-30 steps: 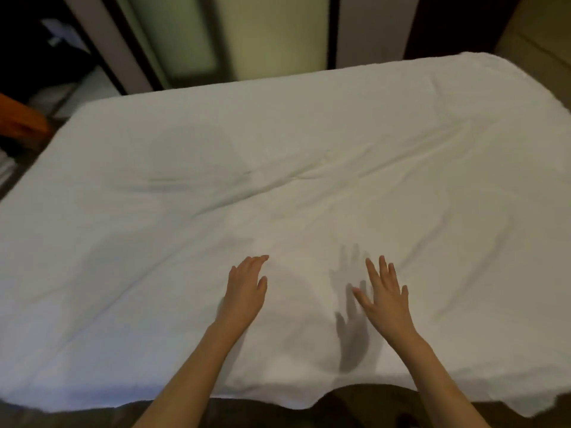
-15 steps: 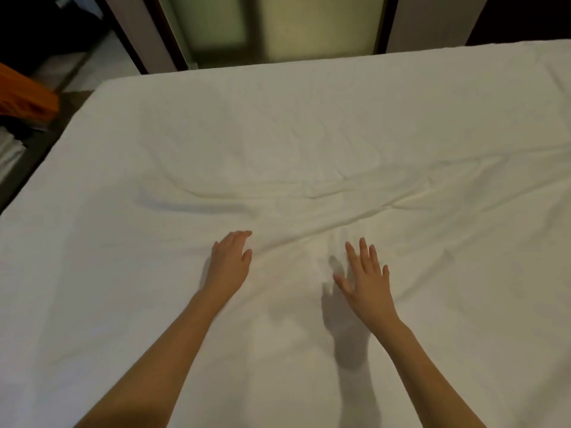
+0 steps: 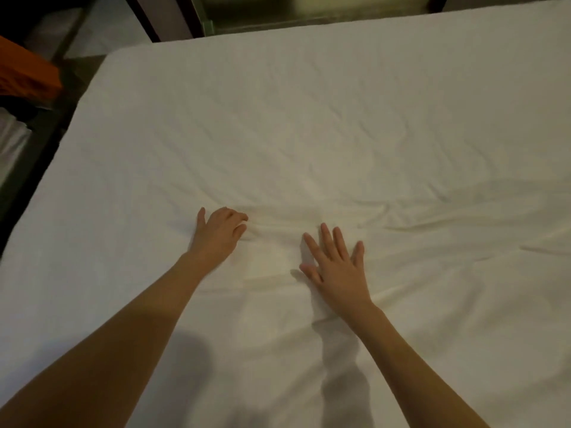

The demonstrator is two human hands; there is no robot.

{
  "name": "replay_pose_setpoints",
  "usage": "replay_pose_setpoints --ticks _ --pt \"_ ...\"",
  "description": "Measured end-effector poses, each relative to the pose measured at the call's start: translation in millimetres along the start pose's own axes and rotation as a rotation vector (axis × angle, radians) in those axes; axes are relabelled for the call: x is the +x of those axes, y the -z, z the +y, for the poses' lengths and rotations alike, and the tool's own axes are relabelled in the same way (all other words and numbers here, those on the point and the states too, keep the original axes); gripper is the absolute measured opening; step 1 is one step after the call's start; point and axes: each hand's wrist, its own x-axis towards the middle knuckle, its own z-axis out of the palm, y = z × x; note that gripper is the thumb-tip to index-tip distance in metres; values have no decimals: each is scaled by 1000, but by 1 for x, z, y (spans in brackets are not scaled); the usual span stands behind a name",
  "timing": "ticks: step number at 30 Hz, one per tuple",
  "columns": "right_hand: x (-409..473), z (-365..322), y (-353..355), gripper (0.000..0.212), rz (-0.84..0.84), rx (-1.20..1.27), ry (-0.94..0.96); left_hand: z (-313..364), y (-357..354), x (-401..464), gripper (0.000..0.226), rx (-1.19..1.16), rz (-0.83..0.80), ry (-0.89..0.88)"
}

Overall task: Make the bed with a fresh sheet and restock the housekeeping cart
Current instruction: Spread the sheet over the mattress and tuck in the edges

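A white sheet (image 3: 324, 125) covers the whole bed and fills most of the view. Creases run across its middle, from just beyond my fingers out to the right. My left hand (image 3: 217, 234) rests palm down on the sheet left of centre, fingers slightly bent at the start of a fold. My right hand (image 3: 336, 267) lies flat on the sheet beside it, fingers straight and spread. Neither hand holds anything. Both forearms reach in from the bottom edge.
The bed's left edge (image 3: 55, 149) drops to a dark floor gap. An orange cloth (image 3: 24, 72) and something pale (image 3: 10, 143) lie at the far left. Beyond the far edge of the bed stand dark frames and a pale panel (image 3: 278, 10).
Both hands have slid further across the sheet toward the middle of the bed, and my view has moved forward over it. The near edge of the bed has dropped out of sight.
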Motion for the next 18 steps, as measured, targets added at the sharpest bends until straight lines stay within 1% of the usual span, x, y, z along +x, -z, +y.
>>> replay_pose_setpoints --ticks 2,4,6,9,10,11,12,14,15,16,18 --pt "4 -22 -12 81 -48 -27 -29 -28 4 6 33 15 9 -4" --pt "7 -45 -27 86 -51 -27 -74 -58 11 18 35 55 30 48" --pt "10 -69 -38 76 -20 -23 -158 -85 23 30 39 79 53 112" --pt "14 -110 -53 59 49 -15 -315 -115 33 38 44 54 -15 108" --pt "15 -125 -60 57 78 -15 -366 -124 33 38 39 0 2 84" --pt "16 -140 -68 56 110 -12 -405 -134 31 38 29 -43 32 48" --pt "16 -156 -75 55 145 -9 -437 -145 28 36 27 -43 68 16" --pt "13 -184 -90 56 181 5 -481 -163 25 35 47 3 105 0" --pt "12 -195 -94 57 191 10 -502 -169 28 37 51 -20 100 15" --pt "11 -204 -97 57 188 28 -524 -174 31 38 49 -61 65 29" --pt "8 -215 -100 58 164 76 -566 -180 35 39 40 -116 -93 5"
